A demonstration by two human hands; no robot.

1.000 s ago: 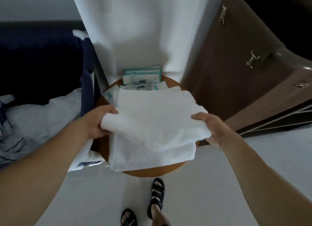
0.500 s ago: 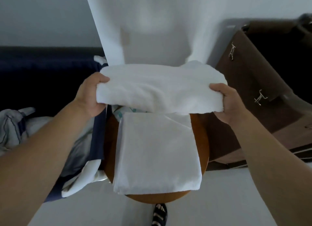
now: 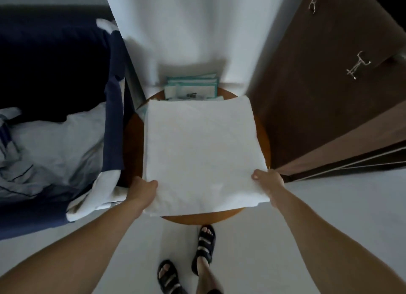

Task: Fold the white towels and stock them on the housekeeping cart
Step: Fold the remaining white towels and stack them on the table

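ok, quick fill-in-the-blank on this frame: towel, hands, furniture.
1. The folded white towel lies on a ____ wooden table.
2. The left hand and the right hand each grip a near ____ of the towel.
3. The dark wardrobe stands on the table's ____ side.

Missing words: round; corner; right.
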